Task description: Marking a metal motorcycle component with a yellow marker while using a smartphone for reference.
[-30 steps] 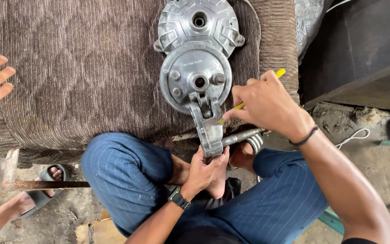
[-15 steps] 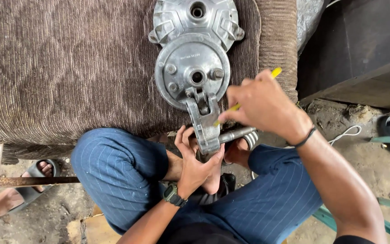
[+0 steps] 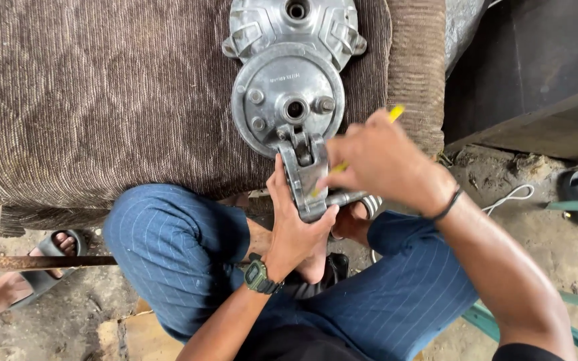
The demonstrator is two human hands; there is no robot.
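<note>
Bracket arm of the round aluminium housing overhangs the near edge of the brown woven cushion. Left hand grips the arm's lower end; right hand pinches a yellow-handled tool against it.

I'm in a rough, open-floor repair workshop. I sit cross-legged on bare, dusty ground, and just ahead of my knees lies a brown ribbed mat carrying grey cast-metal machine housings. Right of the mat stands a dark wooden bench; left of it, a rusty bar.
</note>
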